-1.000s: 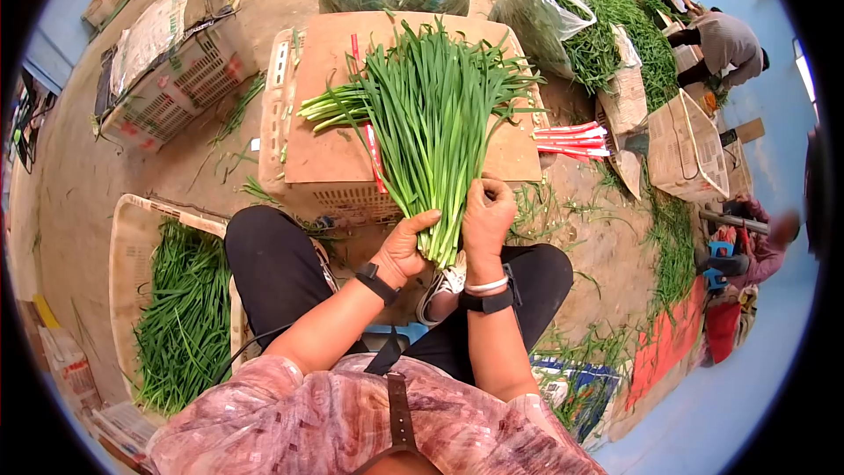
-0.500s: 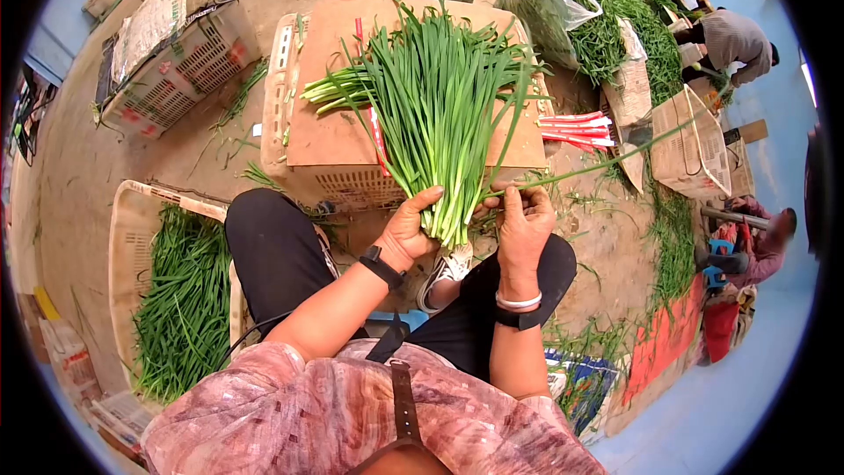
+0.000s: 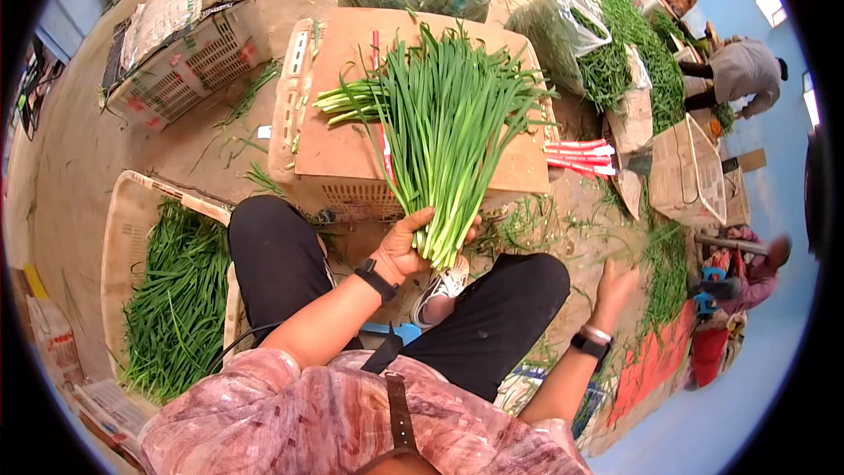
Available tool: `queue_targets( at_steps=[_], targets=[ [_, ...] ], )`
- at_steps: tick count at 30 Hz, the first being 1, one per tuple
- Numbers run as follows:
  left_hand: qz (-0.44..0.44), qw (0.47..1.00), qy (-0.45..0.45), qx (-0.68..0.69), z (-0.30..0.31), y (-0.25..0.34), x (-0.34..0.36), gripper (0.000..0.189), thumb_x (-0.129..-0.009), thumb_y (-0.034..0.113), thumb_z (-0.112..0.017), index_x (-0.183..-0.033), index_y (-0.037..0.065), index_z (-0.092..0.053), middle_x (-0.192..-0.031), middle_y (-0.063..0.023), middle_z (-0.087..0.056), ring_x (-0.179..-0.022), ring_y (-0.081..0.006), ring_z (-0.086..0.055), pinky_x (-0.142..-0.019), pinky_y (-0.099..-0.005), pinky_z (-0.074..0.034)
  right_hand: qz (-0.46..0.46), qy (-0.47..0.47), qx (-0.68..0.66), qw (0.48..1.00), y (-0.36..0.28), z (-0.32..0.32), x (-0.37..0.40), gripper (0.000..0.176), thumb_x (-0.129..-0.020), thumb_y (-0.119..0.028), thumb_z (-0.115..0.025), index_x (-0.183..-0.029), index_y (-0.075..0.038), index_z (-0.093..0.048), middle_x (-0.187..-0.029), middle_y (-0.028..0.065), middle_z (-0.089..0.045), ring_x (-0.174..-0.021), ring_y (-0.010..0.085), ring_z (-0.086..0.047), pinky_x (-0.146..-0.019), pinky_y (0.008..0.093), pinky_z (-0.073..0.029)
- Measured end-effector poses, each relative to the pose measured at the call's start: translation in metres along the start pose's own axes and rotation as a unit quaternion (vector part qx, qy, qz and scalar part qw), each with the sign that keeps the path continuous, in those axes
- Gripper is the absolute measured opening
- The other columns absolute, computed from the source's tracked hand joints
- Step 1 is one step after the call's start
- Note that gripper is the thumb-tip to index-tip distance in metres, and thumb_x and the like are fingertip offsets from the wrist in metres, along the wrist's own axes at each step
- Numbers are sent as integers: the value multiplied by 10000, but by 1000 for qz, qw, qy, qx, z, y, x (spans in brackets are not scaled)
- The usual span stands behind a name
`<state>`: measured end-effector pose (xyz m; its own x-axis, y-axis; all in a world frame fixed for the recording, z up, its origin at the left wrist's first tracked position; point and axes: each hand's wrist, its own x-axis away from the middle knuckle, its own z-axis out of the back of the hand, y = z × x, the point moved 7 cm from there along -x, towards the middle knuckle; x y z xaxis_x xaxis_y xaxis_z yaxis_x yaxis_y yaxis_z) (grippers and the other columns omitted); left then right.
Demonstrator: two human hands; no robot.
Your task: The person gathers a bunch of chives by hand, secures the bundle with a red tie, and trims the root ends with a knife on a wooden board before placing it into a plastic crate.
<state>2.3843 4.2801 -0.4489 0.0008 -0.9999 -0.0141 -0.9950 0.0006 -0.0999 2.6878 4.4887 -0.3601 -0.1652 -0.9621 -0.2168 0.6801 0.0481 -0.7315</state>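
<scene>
My left hand [image 3: 406, 244] is closed round the pale stem ends of a bunch of garlic chives [image 3: 457, 132], its green leaves fanned out over a cardboard sheet [image 3: 334, 154] on a plastic crate [image 3: 352, 192]. Beneath that bunch, more chives [image 3: 352, 101] lie crosswise with their stems to the left. A red strip [image 3: 387, 151] runs under the leaves. Out to the right, past my right knee, is my right hand [image 3: 615, 290], its fingers smeared by motion; a faint green blur shows just above them.
On my left stands a crate of loose chives [image 3: 180, 286]. Red-and-white strips [image 3: 580, 157] stick out at the cardboard's right. Bags of greens [image 3: 554, 40] stand behind, and scattered leaves [image 3: 664, 273] cover the floor at right. Another person [image 3: 743, 70] bends over farther off.
My right hand has left the bunch and swung right and down, away from where it pinched one long leaf. My left hand still grips the bunch, which sits slightly lower in view.
</scene>
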Motion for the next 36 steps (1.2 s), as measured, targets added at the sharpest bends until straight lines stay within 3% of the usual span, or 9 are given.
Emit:
queue_targets(
  at_steps=[2,4,8,11,14,18,26,29,36],
  targets=[
    [17,1000,-8,-20,-4,-1,0,643,-801,256,-665,-1312,-10,-380,-1258,-222,-488,-1129,-329,-526,-911,-471,-465,146,-13,174,974,-50,6,21,362,-849,-146,-584,-1130,76,-528,-947,155,-629,-748,190,-649,-575,245,-489],
    [24,999,11,-25,-5,-5,-1,654,-792,247,-671,-1315,-12,-375,-1253,-222,-493,-1137,-333,-519,-926,-478,-448,35,-226,-128,965,-112,-39,60,430,-851,-180,-588,-1171,91,-495,-980,175,-624,-800,206,-651,-691,271,-498],
    [8,998,53,-36,1,-6,2,587,-797,176,-652,-1286,-30,-400,-1224,-211,-522,-1116,-341,-530,-935,-470,-448,94,-354,-127,922,-160,-141,124,641,-852,-235,-616,-1310,105,-325,-1078,206,-586,-971,242,-597,-813,312,-473],
    [-21,994,99,-32,19,0,10,478,-802,131,-634,-1222,-26,-469,-1154,-183,-576,-1047,-304,-579,-924,-435,-467,365,-83,31,927,-214,-128,154,576,-826,-157,-615,-1302,51,-365,-1148,248,-545,-939,325,-594,-813,336,-471],
    [-18,993,117,-22,41,4,13,398,-803,110,-623,-1162,-26,-519,-1089,-160,-614,-988,-276,-610,-908,-414,-482,371,-125,-112,913,-237,-127,153,420,-788,-155,-625,-1170,-10,-531,-1028,269,-575,-938,391,-569,-809,403,-468],
    [-6,995,98,-2,27,-1,10,388,-797,104,-623,-1145,-37,-527,-1061,-165,-624,-946,-283,-626,-890,-422,-493,354,-286,-78,887,-244,-184,149,116,-776,-101,-600,-834,-11,-644,-735,209,-619,-762,362,-609,-685,425,-487],
    [-31,993,111,20,43,-3,8,375,-772,109,-687,-1106,5,-552,-1038,-132,-634,-935,-268,-630,-864,-427,-509,327,-246,192,892,-225,-214,153,253,-763,-254,-673,-855,-50,-554,-801,154,-605,-748,370,-604,-639,449,-491],
    [-77,988,132,-19,42,-2,5,388,-761,116,-707,-1105,17,-556,-1028,-116,-637,-920,-259,-634,-854,-423,-514,332,-233,202,891,-224,-218,159,260,-766,-267,-672,-869,-57,-558,-812,153,-605,-742,375,-604,-644,449,-490],
    [-12,991,133,-20,46,-3,7,334,-761,64,-648,-1074,-10,-561,-989,-139,-643,-895,-268,-639,-852,-432,-513,278,-271,103,916,-206,-217,139,234,-756,-232,-652,-843,-15,-636,-783,161,-634,-729,343,-622,-663,415,-494]
  ],
)
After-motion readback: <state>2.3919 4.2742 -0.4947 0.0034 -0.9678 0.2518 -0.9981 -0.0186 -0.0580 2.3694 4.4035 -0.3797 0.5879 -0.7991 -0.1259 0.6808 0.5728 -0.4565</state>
